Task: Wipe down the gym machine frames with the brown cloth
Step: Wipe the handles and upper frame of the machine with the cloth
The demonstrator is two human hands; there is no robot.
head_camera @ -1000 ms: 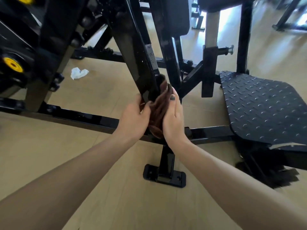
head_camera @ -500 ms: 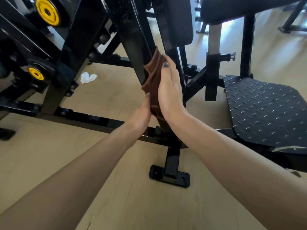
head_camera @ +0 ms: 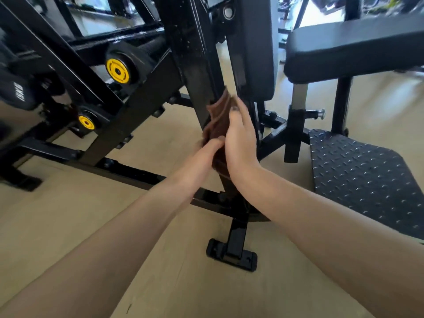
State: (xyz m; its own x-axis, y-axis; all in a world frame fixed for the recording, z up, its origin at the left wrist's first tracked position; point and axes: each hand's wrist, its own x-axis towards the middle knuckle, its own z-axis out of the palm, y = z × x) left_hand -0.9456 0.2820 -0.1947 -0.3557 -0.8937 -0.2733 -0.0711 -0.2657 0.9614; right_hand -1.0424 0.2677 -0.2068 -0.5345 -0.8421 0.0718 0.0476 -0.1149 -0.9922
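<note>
Pressing flat with straight fingers, the right hand (head_camera: 241, 138) is holding the folded brown cloth (head_camera: 219, 118) against the slanted glossy black steel frame post (head_camera: 195, 65) at centre, while the left hand (head_camera: 212, 145), at seven o'clock of the cloth, is gripping its lower edge.

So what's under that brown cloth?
The brown cloth wraps a slanted black frame bar, pressed between the left hand and right hand. The covered stretch of bar is hidden.
</note>
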